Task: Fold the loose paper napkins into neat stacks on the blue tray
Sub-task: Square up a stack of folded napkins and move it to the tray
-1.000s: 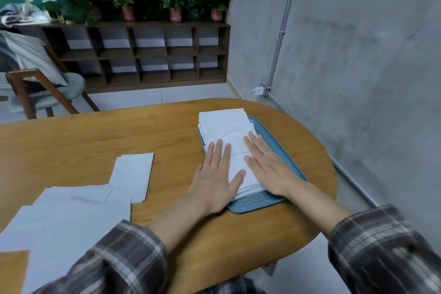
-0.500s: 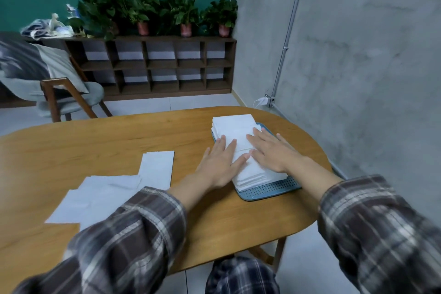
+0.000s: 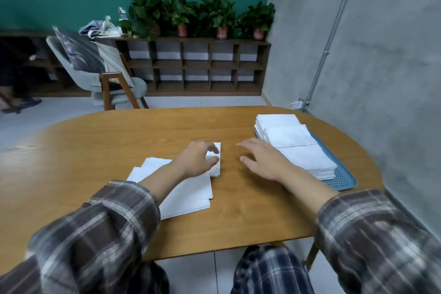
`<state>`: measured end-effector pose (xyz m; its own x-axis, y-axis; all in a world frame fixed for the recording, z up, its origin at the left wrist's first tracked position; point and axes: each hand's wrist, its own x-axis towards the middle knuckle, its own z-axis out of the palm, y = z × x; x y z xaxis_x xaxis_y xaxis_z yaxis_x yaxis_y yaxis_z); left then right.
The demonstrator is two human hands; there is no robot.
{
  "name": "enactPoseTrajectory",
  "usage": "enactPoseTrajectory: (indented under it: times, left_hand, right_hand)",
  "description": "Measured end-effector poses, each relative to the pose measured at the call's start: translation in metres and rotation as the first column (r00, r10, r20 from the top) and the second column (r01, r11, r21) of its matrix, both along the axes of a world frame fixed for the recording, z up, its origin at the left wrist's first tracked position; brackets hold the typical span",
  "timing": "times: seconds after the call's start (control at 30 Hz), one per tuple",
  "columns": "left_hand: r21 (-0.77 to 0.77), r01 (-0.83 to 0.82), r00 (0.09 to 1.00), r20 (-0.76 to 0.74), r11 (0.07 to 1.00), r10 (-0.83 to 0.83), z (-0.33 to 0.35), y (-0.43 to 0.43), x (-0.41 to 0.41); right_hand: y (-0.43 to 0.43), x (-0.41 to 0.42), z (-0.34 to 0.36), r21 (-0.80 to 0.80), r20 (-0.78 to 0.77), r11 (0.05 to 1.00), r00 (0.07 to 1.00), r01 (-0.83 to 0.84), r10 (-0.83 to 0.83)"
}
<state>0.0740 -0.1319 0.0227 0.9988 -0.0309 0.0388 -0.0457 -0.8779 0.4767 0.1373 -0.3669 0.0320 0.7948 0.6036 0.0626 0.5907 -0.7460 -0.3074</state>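
Note:
The blue tray (image 3: pixel 343 179) lies at the table's right end, with folded white napkins (image 3: pixel 293 141) stacked on it in overlapping piles. A loose heap of unfolded napkins (image 3: pixel 188 196) lies on the wood in front of me, partly under my left forearm. My left hand (image 3: pixel 196 159) rests on the narrow napkin (image 3: pixel 216 164) at the heap's far right corner, thumb and fingers pinching its edge. My right hand (image 3: pixel 261 160) hovers over bare table between the heap and the tray, fingers spread, holding nothing.
The wooden table (image 3: pixel 119 145) curves away at the right, close to a grey concrete wall (image 3: pixel 381 55). A grey armchair (image 3: pixel 100 74) and a low shelf (image 3: pixel 195 67) with potted plants stand beyond the far edge.
Both hands have left the stacks on the tray and moved left. My left hand now grips a loose napkin; my right hand is over bare table. The view has turned left.

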Motion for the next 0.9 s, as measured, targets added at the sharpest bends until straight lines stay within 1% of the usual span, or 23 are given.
enactPoseTrajectory:
  times: [0.07,0.13,0.2,0.27,0.4,0.47,0.6,0.67,0.73,0.77,0.83,0.9]
  left_hand:
    - [0.018,-0.002,0.999,-0.037,1.000,0.002,-0.001,0.028,-0.016]
    - [0.026,-0.001,0.996,-0.086,1.000,0.004,-0.005,0.053,-0.032]
    - [0.059,0.021,0.993,-0.119,0.998,-0.014,-0.011,0.075,-0.045]
    - [0.071,0.044,0.989,-0.142,0.996,-0.034,-0.018,0.089,-0.055]
    - [-0.064,0.041,0.996,-0.080,0.997,-0.046,-0.037,0.105,-0.051]
    - [-0.129,0.017,0.999,-0.045,0.991,-0.023,-0.043,0.112,-0.043]
    - [-0.176,0.000,0.999,-0.037,0.984,-0.006,-0.049,0.117,-0.024]
    - [-0.210,0.022,0.999,0.041,0.978,-0.013,-0.052,0.119,-0.015]
    - [-0.265,0.031,0.989,0.149,0.964,0.009,-0.055,0.121,-0.009]
    - [-0.320,0.019,0.982,0.182,0.947,0.042,-0.055,0.123,-0.007]
    - [-0.453,-0.017,0.971,0.205,0.891,0.122,-0.056,0.125,-0.004]
    - [-0.551,-0.049,0.962,0.198,0.833,0.187,-0.055,0.124,-0.001]
  right_hand:
    - [0.025,-0.010,-0.010,0.041,-0.007,0.999,1.000,-0.014,0.015]
    - [0.051,-0.020,-0.022,0.048,-0.005,0.998,0.999,-0.046,0.046]
    - [0.072,-0.025,-0.034,0.064,-0.017,0.995,0.996,-0.081,0.082]
    - [0.091,-0.027,-0.042,0.114,-0.037,0.989,0.994,-0.093,0.098]
    - [0.116,-0.021,-0.056,0.253,-0.081,0.964,0.991,-0.079,0.102]
    - [0.121,-0.018,-0.061,0.282,-0.101,0.957,0.990,-0.063,0.095]
    - [0.123,-0.009,-0.061,0.314,-0.146,0.947,0.981,-0.073,0.124]
    - [0.124,-0.004,-0.057,0.360,-0.194,0.932,0.973,-0.046,0.123]
    - [0.126,0.002,-0.052,0.440,-0.278,0.898,0.954,0.025,0.109]
    - [0.128,0.005,-0.050,0.489,-0.328,0.869,0.938,0.070,0.109]
    - [0.133,0.012,-0.049,0.592,-0.387,0.793,0.913,0.143,0.125]
    - [0.140,0.017,-0.049,0.680,-0.421,0.707,0.892,0.192,0.163]
